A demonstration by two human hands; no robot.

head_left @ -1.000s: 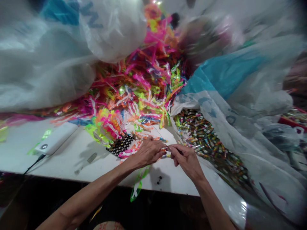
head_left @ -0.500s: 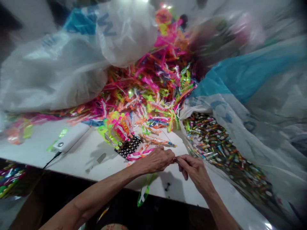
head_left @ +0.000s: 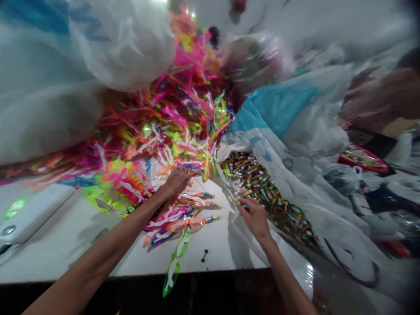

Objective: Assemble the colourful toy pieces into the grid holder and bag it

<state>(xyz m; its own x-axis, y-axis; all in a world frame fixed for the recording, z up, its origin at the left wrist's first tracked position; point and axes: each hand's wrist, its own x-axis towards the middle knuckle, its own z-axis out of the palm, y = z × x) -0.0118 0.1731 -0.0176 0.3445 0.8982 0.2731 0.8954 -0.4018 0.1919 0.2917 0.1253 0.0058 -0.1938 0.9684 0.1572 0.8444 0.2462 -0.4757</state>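
While the left hand (head_left: 176, 180) rests with curled fingers on the neon plastic strips (head_left: 170, 131) heaped at twelve o'clock on the table (head_left: 65, 236), the right hand (head_left: 252, 215) pinches at small capped tubes (head_left: 262, 192) spilling from a clear bag (head_left: 295, 144) at two o'clock. Whether it grips one, I cannot tell. Both look light and slippery; strips seem limp, best taken mid-length. A white power bank (head_left: 29, 214) lies at nine o'clock.

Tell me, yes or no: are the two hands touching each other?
No; the left hand reaches the neon strips, the right hand the bag mouth.
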